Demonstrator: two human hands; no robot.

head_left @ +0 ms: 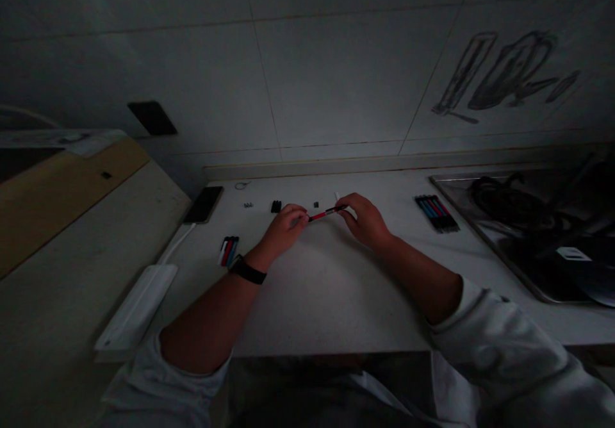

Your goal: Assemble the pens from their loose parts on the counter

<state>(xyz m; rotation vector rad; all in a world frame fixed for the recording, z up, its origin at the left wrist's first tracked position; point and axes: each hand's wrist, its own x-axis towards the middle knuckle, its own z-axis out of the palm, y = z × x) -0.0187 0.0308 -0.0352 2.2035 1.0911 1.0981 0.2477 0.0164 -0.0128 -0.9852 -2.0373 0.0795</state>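
The person wears a loose, pale top, white or light grey in the dim light, with long sleeves: the left sleeve is bunched in soft folds near the elbow, and the right sleeve is fuller and creased, its cuff pushed up the forearm. A black wristband, a watch or tracker with a smooth strap, wraps the wrist just behind the left grip, while the forearm behind the right grip is bare. Between the arms, at the bottom edge, shows darker grey cloth, too dim to make out further.
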